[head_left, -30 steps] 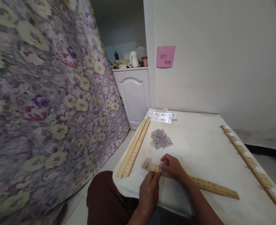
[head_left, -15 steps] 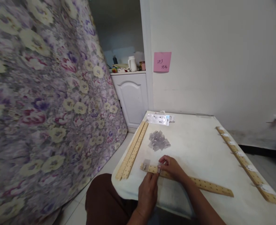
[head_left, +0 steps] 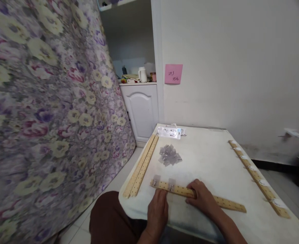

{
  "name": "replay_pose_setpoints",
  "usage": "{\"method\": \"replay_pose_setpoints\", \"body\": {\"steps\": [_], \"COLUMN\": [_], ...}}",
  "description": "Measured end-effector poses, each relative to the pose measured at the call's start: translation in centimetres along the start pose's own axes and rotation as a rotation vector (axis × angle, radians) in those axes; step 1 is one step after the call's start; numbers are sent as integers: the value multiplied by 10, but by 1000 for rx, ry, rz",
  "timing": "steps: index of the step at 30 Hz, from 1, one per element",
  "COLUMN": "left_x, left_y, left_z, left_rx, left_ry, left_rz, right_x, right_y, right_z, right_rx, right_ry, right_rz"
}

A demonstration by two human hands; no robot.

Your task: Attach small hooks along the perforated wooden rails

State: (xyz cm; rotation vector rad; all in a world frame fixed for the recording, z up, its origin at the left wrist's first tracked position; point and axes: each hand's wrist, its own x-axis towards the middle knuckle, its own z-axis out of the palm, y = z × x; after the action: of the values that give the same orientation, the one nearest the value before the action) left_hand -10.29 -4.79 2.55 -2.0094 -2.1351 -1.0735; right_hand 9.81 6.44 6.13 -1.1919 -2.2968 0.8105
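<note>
A moment ago the right hand was pinching a small clear hook onto the perforated wooden strip close to the left hand; now it has slid off to the right along the strip and lies flat over it, fingers spread loosely and holding nothing. Where it used to be, a second clear hook now sits on the strip, just beside the first clear hook near the strip's left end. So from where I stand it looks as though that hook is seated and the hand has let go of it.

The left hand has barely shifted: it rests at the near edge of the strip, fingertips touching the wood just below and between the two hooks, fingers loosely curled, nothing gripped as far as I can tell.

The strip runs under both hands, its left end just beyond the left hand's fingertips and its long bare part stretching out past the right hand's wrist side to the right. The pile of loose clear hooks lies beyond both hands, well apart, on the white table. A pair of bare wooden strips lies out to the left of the left hand, and a strip already fitted with hooks lies far to the right of the right hand.
</note>
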Motion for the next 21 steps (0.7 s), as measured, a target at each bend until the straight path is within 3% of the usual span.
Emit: {"method": "replay_pose_setpoints", "body": {"steps": [11,21], "left_x": [1,0], "left_y": [4,-1], "left_z": [-4,-2], "left_rx": [30,98], "left_ry": [-64,6], "left_rz": [-40,56], "right_x": [10,26], "right_y": [-25,-18], "right_z": [5,33], "right_rx": [-5,26], "right_ry": [49,62], "right_rz": [37,65]}}
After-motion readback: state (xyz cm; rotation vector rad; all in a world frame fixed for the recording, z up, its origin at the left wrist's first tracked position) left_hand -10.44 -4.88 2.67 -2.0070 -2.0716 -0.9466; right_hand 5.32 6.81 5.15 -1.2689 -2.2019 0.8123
